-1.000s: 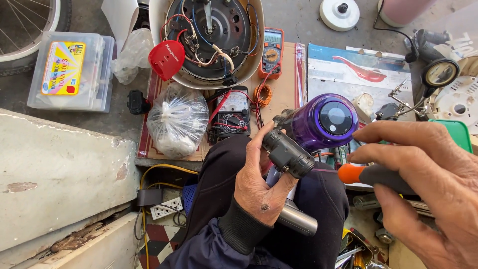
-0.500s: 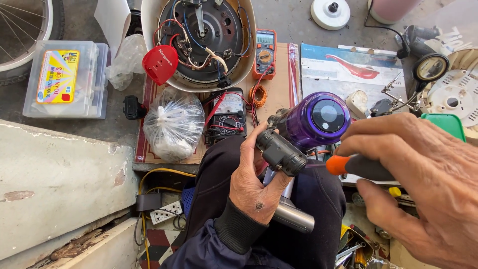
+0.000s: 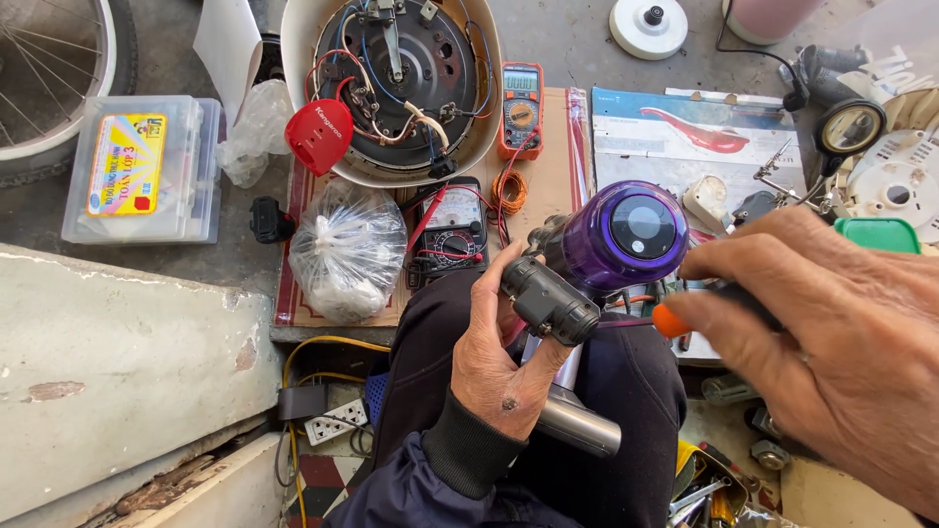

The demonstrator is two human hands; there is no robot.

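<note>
Since the earlier frames your right hand (image 3: pixel 831 342) has slid in from the right and now sits closer to the purple motor housing (image 3: pixel 618 238), its orange-handled screwdriver (image 3: pixel 675 318) brought nearer the body; your left hand (image 3: pixel 504 357) has kept its grip much as it was.

Your left hand is clamped around the dark grey handle block (image 3: pixel 548 298) of the appliance, holding it above your lap, with the purple housing pointing up at you and the silver tube (image 3: pixel 577 425) running down over your thigh. Your right hand is closed on the screwdriver; its thin shaft reaches toward the joint between block and housing, though the tip is hidden, so you cannot tell whether it is seated.

By the look of it you are at the fastener stage: lining the tool up. Next you would need the tip square in its screw and the left hand holding the body firm against the twist.

Counted at the far edge of the cardboard mat (image 3: pixel 548 186): two meters, one orange digital multimeter (image 3: pixel 520 108) and one black analogue meter (image 3: pixel 450 230); one opened round appliance base (image 3: pixel 391 83); one tied plastic bag (image 3: pixel 347 249); one clear parts box (image 3: pixel 142 166) off the mat's left edge.
</note>
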